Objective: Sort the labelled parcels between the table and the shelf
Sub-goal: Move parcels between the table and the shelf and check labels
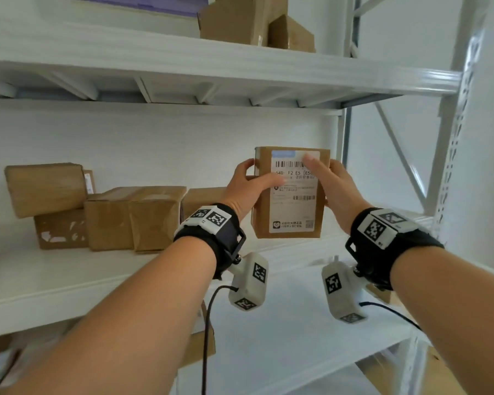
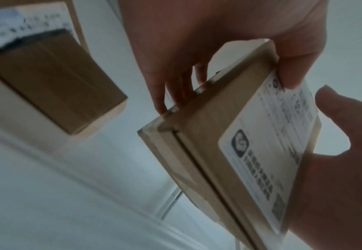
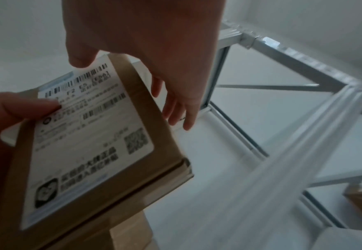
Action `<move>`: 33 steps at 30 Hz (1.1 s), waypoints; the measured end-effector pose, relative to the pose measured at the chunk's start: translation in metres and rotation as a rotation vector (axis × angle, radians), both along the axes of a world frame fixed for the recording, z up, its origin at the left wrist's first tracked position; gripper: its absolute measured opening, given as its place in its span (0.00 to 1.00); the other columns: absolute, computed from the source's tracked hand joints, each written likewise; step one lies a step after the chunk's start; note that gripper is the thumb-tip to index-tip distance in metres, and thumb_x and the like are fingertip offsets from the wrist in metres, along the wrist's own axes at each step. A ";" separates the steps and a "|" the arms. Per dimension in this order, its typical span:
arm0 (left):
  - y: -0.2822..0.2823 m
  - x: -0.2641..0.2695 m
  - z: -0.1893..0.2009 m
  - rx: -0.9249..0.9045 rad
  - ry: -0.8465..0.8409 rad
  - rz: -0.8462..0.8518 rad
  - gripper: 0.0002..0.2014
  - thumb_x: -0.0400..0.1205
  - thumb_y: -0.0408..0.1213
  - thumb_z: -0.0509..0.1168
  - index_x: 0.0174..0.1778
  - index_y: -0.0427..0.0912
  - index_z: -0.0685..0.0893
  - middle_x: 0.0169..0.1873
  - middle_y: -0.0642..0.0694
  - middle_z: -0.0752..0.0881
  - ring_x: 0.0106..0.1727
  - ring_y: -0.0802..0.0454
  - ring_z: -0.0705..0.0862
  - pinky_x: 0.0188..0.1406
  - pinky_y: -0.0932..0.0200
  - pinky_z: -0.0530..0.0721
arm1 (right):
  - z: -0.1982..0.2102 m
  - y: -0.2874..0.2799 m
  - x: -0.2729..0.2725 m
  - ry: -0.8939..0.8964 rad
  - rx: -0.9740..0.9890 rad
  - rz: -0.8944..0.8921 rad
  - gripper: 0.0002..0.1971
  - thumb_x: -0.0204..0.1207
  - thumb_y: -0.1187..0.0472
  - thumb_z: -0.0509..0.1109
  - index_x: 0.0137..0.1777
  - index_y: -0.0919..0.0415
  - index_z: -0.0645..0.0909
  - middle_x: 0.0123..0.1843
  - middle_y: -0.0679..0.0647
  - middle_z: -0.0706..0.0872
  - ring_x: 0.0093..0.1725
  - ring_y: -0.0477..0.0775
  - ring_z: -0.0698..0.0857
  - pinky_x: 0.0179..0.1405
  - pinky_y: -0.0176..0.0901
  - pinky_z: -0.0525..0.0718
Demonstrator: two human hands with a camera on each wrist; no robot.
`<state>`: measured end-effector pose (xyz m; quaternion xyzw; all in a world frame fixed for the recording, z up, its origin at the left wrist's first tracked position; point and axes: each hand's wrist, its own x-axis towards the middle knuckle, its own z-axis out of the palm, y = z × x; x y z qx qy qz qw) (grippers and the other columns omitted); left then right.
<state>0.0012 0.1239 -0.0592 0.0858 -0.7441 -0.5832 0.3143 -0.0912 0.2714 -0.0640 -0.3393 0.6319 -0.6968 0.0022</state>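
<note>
A flat brown parcel (image 1: pixel 290 195) with a white shipping label stands upright in both my hands, label towards me, over the right part of the white middle shelf (image 1: pixel 69 280). My left hand (image 1: pixel 254 181) grips its left edge, thumb on the label and fingers behind. My right hand (image 1: pixel 327 175) grips the right edge the same way. The left wrist view shows the parcel (image 2: pixel 197 143) off the shelf board, left hand (image 2: pixel 229 42) above it and right hand (image 2: pixel 336 152) beside it. The right wrist view shows the label (image 3: pixel 86 143), my right hand (image 3: pixel 143 33) and the left thumb (image 3: pixel 22 108).
Several brown parcels (image 1: pixel 109 218) sit in a cluster on the middle shelf's left half, one stacked box (image 1: pixel 44 189) on top. Two boxes (image 1: pixel 234 21) stand on the upper shelf. The shelf's perforated upright (image 1: pixel 451 155) rises at the right. Another box (image 1: pixel 200 346) lies on the shelf below.
</note>
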 end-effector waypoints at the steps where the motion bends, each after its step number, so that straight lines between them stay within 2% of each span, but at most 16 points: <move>1: 0.006 -0.003 -0.008 0.009 -0.009 -0.024 0.33 0.77 0.42 0.74 0.77 0.50 0.69 0.52 0.51 0.87 0.50 0.56 0.86 0.49 0.57 0.82 | -0.009 0.008 -0.002 -0.015 0.013 0.000 0.36 0.71 0.33 0.72 0.72 0.54 0.73 0.58 0.51 0.90 0.54 0.51 0.91 0.52 0.49 0.88; 4: 0.027 -0.015 -0.030 0.032 -0.048 -0.088 0.30 0.77 0.41 0.74 0.74 0.49 0.72 0.52 0.51 0.87 0.50 0.56 0.86 0.45 0.58 0.82 | -0.031 0.027 -0.007 -0.088 0.021 -0.014 0.47 0.58 0.27 0.76 0.72 0.55 0.75 0.59 0.53 0.90 0.54 0.54 0.92 0.57 0.59 0.89; 6: 0.043 -0.025 -0.045 0.063 -0.069 -0.122 0.31 0.75 0.43 0.76 0.73 0.50 0.73 0.55 0.48 0.88 0.54 0.52 0.87 0.51 0.53 0.83 | -0.045 0.039 -0.009 -0.154 -0.014 -0.028 0.44 0.59 0.30 0.76 0.71 0.57 0.77 0.57 0.56 0.91 0.53 0.57 0.92 0.55 0.60 0.89; 8: 0.058 -0.037 -0.058 0.086 -0.091 -0.149 0.34 0.67 0.46 0.77 0.70 0.51 0.75 0.55 0.48 0.89 0.55 0.51 0.87 0.56 0.51 0.83 | -0.059 0.051 -0.018 -0.213 -0.043 -0.061 0.41 0.62 0.32 0.76 0.69 0.58 0.78 0.56 0.57 0.92 0.52 0.59 0.93 0.54 0.60 0.90; 10: 0.072 -0.052 -0.069 0.100 -0.120 -0.190 0.35 0.66 0.45 0.76 0.70 0.50 0.75 0.54 0.48 0.89 0.54 0.50 0.88 0.51 0.53 0.83 | -0.073 0.066 -0.030 -0.242 -0.042 -0.101 0.41 0.62 0.31 0.76 0.69 0.58 0.78 0.55 0.57 0.92 0.51 0.58 0.93 0.54 0.61 0.90; 13: 0.095 -0.081 -0.084 0.122 -0.175 -0.260 0.29 0.77 0.38 0.74 0.73 0.47 0.72 0.57 0.44 0.88 0.51 0.51 0.87 0.42 0.58 0.81 | -0.090 0.097 -0.054 -0.268 -0.031 -0.136 0.38 0.65 0.33 0.77 0.69 0.57 0.77 0.55 0.57 0.92 0.50 0.58 0.93 0.50 0.59 0.91; 16: 0.125 -0.118 -0.097 0.133 -0.219 -0.308 0.29 0.78 0.35 0.72 0.75 0.47 0.70 0.57 0.43 0.88 0.53 0.49 0.87 0.49 0.54 0.83 | -0.100 0.132 -0.082 -0.275 -0.034 -0.149 0.34 0.69 0.35 0.77 0.68 0.57 0.78 0.55 0.57 0.92 0.50 0.59 0.93 0.44 0.54 0.91; 18: 0.149 -0.143 -0.104 0.147 -0.236 -0.329 0.32 0.76 0.35 0.73 0.76 0.47 0.70 0.55 0.44 0.88 0.55 0.47 0.86 0.56 0.51 0.83 | -0.104 0.158 -0.104 -0.260 -0.010 -0.185 0.36 0.65 0.32 0.77 0.66 0.56 0.79 0.54 0.55 0.92 0.50 0.58 0.93 0.48 0.56 0.91; 20: 0.175 -0.169 -0.107 0.152 -0.249 -0.351 0.36 0.71 0.36 0.74 0.76 0.46 0.69 0.53 0.46 0.87 0.54 0.48 0.86 0.57 0.50 0.84 | -0.108 0.184 -0.128 -0.250 0.012 -0.222 0.40 0.58 0.29 0.77 0.65 0.53 0.79 0.54 0.53 0.92 0.51 0.55 0.93 0.53 0.58 0.90; 24: 0.232 -0.227 -0.115 0.152 -0.280 -0.407 0.34 0.74 0.27 0.69 0.78 0.41 0.68 0.53 0.45 0.87 0.50 0.50 0.86 0.40 0.58 0.84 | -0.117 0.243 -0.178 -0.266 0.027 -0.267 0.48 0.52 0.27 0.79 0.70 0.53 0.76 0.55 0.52 0.92 0.52 0.54 0.92 0.55 0.59 0.90; 27: 0.274 -0.272 -0.122 0.134 -0.284 -0.444 0.42 0.60 0.30 0.70 0.76 0.37 0.72 0.58 0.39 0.88 0.53 0.45 0.89 0.31 0.62 0.87 | -0.125 0.288 -0.216 -0.270 0.056 -0.291 0.56 0.46 0.26 0.81 0.74 0.54 0.73 0.56 0.53 0.91 0.52 0.54 0.92 0.54 0.60 0.90; 30: 0.309 -0.312 -0.135 0.156 -0.282 -0.448 0.43 0.55 0.30 0.68 0.72 0.36 0.76 0.57 0.38 0.89 0.53 0.44 0.90 0.31 0.62 0.87 | -0.135 0.328 -0.250 -0.281 0.114 -0.294 0.62 0.41 0.24 0.81 0.77 0.53 0.70 0.58 0.52 0.90 0.55 0.55 0.91 0.57 0.60 0.89; 33: 0.338 -0.344 -0.150 0.182 -0.286 -0.437 0.43 0.54 0.30 0.68 0.72 0.38 0.76 0.56 0.39 0.90 0.53 0.44 0.90 0.31 0.61 0.87 | -0.145 0.358 -0.278 -0.300 0.156 -0.294 0.62 0.42 0.25 0.79 0.78 0.53 0.68 0.58 0.53 0.90 0.55 0.54 0.91 0.58 0.60 0.89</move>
